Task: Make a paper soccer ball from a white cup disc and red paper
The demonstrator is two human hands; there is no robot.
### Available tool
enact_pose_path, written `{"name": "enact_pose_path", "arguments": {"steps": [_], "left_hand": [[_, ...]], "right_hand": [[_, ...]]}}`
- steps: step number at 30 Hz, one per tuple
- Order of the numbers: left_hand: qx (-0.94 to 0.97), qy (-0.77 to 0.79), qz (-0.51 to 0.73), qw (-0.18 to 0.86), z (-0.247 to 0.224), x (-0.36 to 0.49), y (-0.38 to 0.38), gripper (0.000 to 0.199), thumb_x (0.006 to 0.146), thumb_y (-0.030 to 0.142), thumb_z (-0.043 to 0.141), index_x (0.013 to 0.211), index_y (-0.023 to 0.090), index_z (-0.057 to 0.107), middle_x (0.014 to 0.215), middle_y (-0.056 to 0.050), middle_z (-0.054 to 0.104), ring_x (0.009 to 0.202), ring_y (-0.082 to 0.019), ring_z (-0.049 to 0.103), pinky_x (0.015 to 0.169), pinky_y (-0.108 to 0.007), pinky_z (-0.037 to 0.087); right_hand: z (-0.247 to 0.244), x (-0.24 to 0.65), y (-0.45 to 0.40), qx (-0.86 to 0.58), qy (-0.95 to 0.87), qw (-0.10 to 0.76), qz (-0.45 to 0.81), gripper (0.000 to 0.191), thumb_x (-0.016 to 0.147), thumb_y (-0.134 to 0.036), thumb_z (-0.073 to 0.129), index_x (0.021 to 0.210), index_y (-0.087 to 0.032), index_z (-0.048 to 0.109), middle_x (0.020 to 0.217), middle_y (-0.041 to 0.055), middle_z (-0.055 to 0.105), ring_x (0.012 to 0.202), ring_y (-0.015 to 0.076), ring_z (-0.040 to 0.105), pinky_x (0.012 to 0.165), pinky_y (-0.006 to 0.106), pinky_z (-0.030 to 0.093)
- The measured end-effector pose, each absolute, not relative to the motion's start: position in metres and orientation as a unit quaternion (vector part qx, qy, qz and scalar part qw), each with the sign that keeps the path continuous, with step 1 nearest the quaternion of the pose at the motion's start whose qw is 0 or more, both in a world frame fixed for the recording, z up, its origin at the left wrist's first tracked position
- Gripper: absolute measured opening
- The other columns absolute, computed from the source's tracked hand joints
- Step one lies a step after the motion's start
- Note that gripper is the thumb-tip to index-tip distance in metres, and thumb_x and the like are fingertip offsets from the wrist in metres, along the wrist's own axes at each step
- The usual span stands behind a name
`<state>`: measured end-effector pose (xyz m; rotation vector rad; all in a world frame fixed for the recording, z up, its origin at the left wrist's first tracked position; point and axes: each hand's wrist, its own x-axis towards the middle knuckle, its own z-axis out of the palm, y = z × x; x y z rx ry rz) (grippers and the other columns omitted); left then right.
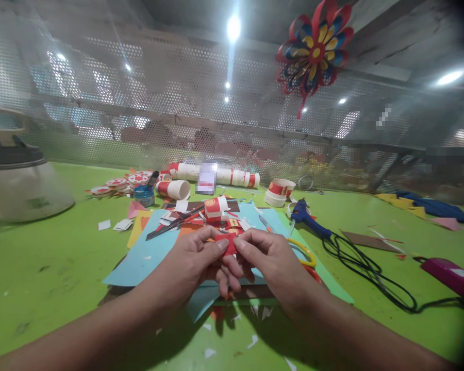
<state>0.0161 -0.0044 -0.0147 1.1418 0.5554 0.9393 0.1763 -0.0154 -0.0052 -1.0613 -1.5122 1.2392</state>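
Observation:
A small red paper piece [228, 243] is pinched between both hands over the blue paper. My left hand [204, 255] grips its left side with thumb and fingers. On its right side, my right hand [265, 252] holds it the same way. Just beyond the hands lie a red and white paper cup piece [215, 207] and red and white scraps. Light blue sheets [139, 265] lie under the hands. Yellow scissor handles [304, 251] show beside my right hand.
A blue glue gun [311, 220] with a black cable [371, 278] lies at the right, near a magenta device [450, 273]. Paper tubes [232, 176], a blue jar [144, 196] and stacked cup rings [279, 193] stand behind. A large pale container [27, 188] is at far left.

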Motion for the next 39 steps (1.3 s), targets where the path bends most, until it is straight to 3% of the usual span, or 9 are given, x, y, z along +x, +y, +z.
{"name": "enact_pose_path", "arguments": {"steps": [11, 31, 39], "left_hand": [[0.528, 0.267, 0.425, 0.685, -0.0087, 0.0161, -0.0041, 0.016, 0.087, 0.028, 0.061, 0.082, 0.016, 0.051, 0.065, -0.005, 0.071, 0.050, -0.012, 0.064, 0.045, -0.017, 0.047], [0.558, 0.268, 0.426, 0.660, -0.0138, 0.0151, -0.0007, 0.030, 0.081, 0.043, 0.066, 0.082, 0.017, 0.050, 0.059, -0.001, 0.068, 0.047, -0.011, 0.061, 0.044, -0.019, 0.046], [0.545, 0.270, 0.423, 0.672, -0.0130, 0.0148, -0.0015, 0.019, 0.087, 0.033, 0.060, 0.082, 0.017, 0.051, 0.061, -0.002, 0.068, 0.049, -0.012, 0.062, 0.045, -0.018, 0.045]], "right_hand": [[-0.0070, 0.1787, -0.0086, -0.345, -0.535, 0.457, 0.622, 0.032, 0.088, -0.042, 0.060, 0.071, -0.016, 0.054, 0.062, -0.0017, 0.052, 0.051, 0.0103, 0.048, 0.049, 0.026, 0.038], [-0.0025, 0.1819, -0.0084, -0.363, -0.600, 0.436, 0.564, 0.029, 0.079, -0.040, 0.070, 0.071, -0.015, 0.059, 0.059, 0.0000, 0.058, 0.051, 0.0093, 0.048, 0.053, 0.026, 0.040], [-0.0058, 0.1821, -0.0077, -0.365, -0.594, 0.441, 0.566, 0.027, 0.077, -0.039, 0.071, 0.071, -0.015, 0.059, 0.057, -0.0010, 0.058, 0.051, 0.0089, 0.048, 0.052, 0.025, 0.040]]}}
